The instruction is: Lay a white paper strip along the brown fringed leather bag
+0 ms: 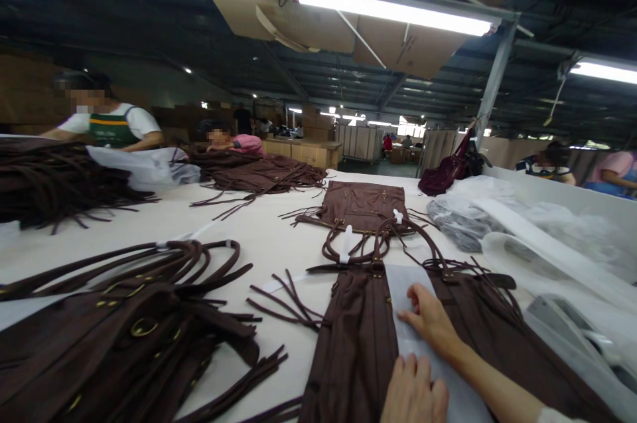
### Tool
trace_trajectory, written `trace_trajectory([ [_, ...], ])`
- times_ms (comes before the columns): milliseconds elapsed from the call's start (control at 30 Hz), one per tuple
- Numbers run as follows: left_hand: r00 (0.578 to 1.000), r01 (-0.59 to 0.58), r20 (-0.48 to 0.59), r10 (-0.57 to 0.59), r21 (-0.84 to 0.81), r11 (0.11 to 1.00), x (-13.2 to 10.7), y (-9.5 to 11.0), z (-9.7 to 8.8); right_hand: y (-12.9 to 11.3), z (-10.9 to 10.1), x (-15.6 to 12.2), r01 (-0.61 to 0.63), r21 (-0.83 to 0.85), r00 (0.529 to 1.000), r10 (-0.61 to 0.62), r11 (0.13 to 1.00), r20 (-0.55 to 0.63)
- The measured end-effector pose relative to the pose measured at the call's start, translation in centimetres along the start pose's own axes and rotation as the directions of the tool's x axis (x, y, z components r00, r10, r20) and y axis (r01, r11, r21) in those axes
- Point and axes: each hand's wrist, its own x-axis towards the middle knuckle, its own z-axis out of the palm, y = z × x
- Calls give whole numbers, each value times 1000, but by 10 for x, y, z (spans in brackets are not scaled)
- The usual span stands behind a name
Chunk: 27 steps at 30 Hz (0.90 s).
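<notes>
A dark brown handbag [355,337] with long handles lies at the front right of the white table. Down its middle runs a white sheet [404,283] of paper or thin foam. My right hand [432,322] is on the sheet's upper part, fingers bent and thumb held apart, with nothing visible in its grasp. Lower down, my left hand [415,391] rests with fingers laid over the sheet and bag; the frame's bottom edge cuts it off. White wrapping [347,244] binds part of the handles.
A second brown bag [149,337] lies at left, and another bag [365,204] lies just beyond mine. Piles of bags [54,177] stand farther back by co-workers [114,124]. Clear plastic wrapping [542,217] and a maroon bag [445,167] occupy the right side, beside a low white wall [587,204].
</notes>
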Motion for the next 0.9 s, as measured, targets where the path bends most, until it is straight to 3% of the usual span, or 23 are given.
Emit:
trace_trajectory([
  [133,998,16,-64,-14,17,1000,0,-2,5,3,0,15,-28,-52,1000,28,998,-7],
  [333,996,67,-61,-65,32,997,-2,6,0,7,-25,4,77,40,955,-85,996,286],
  [467,990,70,-124,-59,82,994,-3,7,-1,2,-17,-8,119,-1,971,-116,993,209],
  [600,996,12,-92,-2,117,993,-1,-6,12,-14,-14,1,126,-49,985,-119,991,125],
  [667,993,-20,-113,38,155,988,-5,-14,16,-23,-32,2,153,-46,980,-145,987,139],
  [767,986,-95,-118,117,179,979,-10,-19,8,-34,-81,-21,200,-49,972,-192,979,136],
  [900,986,-70,157,61,54,996,-2,-13,-37,-32,-167,-88,150,-106,986,-140,983,94],
])
